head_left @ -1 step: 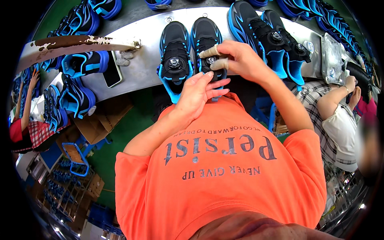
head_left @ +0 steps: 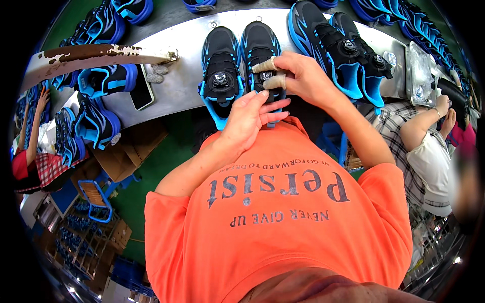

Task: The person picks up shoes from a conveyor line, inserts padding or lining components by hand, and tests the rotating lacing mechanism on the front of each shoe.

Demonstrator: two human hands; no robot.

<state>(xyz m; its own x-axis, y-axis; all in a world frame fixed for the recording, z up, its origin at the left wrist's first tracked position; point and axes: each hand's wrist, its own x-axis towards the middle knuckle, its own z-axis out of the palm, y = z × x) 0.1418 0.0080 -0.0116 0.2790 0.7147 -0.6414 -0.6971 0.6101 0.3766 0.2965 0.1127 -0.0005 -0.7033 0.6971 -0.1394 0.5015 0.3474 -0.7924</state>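
Side by side on the metal worktop stand two black and blue sneakers, each with a round lacing dial: a left sneaker point(head_left: 221, 55) and a right sneaker point(head_left: 259, 43). My right hand point(head_left: 303, 76), with pale covers on two fingertips, pinches around the dial point(head_left: 266, 76) of the right sneaker. At that same shoe's opening is my left hand point(head_left: 248, 116), palm turned up. Its foremost fingertips pinch near the tongue, and the other fingers stretch across the opening. Both hands partly cover the heel end of this shoe.
Another pair of sneakers point(head_left: 348, 55) stands to the right, beside a clear plastic tray point(head_left: 422, 76). On the left are a worn metal arm point(head_left: 101, 53), a phone point(head_left: 142, 91), small grey lumps point(head_left: 158, 74) and more sneakers point(head_left: 98, 121). Co-workers sit at both sides.
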